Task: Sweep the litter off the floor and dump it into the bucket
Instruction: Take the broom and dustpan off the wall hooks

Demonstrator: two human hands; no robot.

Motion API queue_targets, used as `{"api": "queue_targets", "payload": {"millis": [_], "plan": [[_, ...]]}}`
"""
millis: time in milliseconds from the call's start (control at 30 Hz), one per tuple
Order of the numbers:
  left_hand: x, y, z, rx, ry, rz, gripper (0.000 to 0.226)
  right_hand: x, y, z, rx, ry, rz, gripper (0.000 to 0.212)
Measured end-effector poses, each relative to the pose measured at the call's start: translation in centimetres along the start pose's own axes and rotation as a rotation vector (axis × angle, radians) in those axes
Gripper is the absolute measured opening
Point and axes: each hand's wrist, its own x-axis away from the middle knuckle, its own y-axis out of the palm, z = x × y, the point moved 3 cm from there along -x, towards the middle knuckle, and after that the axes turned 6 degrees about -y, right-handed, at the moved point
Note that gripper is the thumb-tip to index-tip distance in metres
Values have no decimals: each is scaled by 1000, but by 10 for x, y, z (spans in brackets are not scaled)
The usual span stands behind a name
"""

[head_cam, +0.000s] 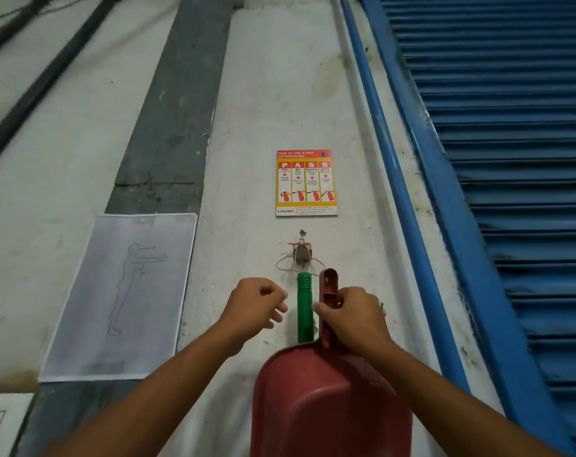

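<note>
Red plastic dustpan (329, 407) sits straight below the fire-extinguisher poster (306, 183), its scoop cut off by the bottom edge. The right hand (352, 319) grips its handle. Just left of that handle, a green broom handle (304, 308) stands upright, its lower part hidden behind the scoop. The left hand (253, 305), below-left of the poster, hovers beside it, fingers loosely curled, grasping nothing. A small wire hook (301, 255) under the poster is hard to make out.

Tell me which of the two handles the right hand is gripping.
The red dustpan handle, the flat one with a hole near its top; the right hand is curled round it. The ribbed green handle beside it is ungripped.
</note>
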Motion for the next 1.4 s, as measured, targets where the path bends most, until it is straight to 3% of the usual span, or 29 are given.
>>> {"api": "queue_targets", "payload": {"millis": [233, 467, 600, 700, 833, 1000, 1133, 1233, 1400], "plan": [[-25, -7, 46, 191, -41, -66, 27, -24, -12, -41, 12, -181, 69, 33], [-61, -16, 88, 40, -64, -213, 24, -54, -19, -64, 43, -235, 56, 35], [-74, -13, 95, 40, -85, -177, 28, -60, -22, -74, 32, -327, -103, 39], [-84, -19, 93, 117, -131, -209, 27, -59, -30, -70, -152, -343, -209, 21], [-101, -36, 90, 306, -111, -185, 24, -64, -47, -58, -301, -264, -75, 24], [-122, -63, 95, 445, -40, -117, 15, -72, -54, -33, -165, -188, 110, 27], [-134, -87, 99, 452, 13, -76, 27, -64, -38, -14, -25, -117, -134, 23], [-125, -93, 97, 427, -6, -147, 14, -54, -22, -1, 13, -27, -364, 21], [-81, -94, 72, 390, -48, -134, 22, -33, 0, 10, -12, 73, -584, 23]]}}
